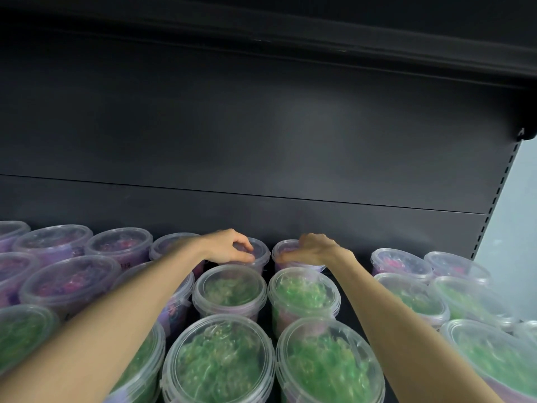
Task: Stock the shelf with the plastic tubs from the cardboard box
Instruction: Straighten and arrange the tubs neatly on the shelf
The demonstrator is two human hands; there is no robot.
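Observation:
Several clear plastic tubs with clear lids stand in rows on a black shelf point(353, 312). The back rows hold purple-pink contents, the front rows green. My left hand point(229, 247) reaches to the back row and grips the lid of a purple tub point(260, 253) from above, fingers curled over its rim. My right hand point(312, 249) grips the top of the neighbouring purple tub point(283, 248) the same way. Both forearms stretch over the green tubs point(229, 290) in front. The cardboard box is out of view.
The dark back panel point(261, 141) rises right behind the back row. An upper shelf's underside point(319, 39) hangs overhead. A slotted upright point(494, 199) marks the shelf's right end. A narrow gap lies right of the right-hand tub in the back row.

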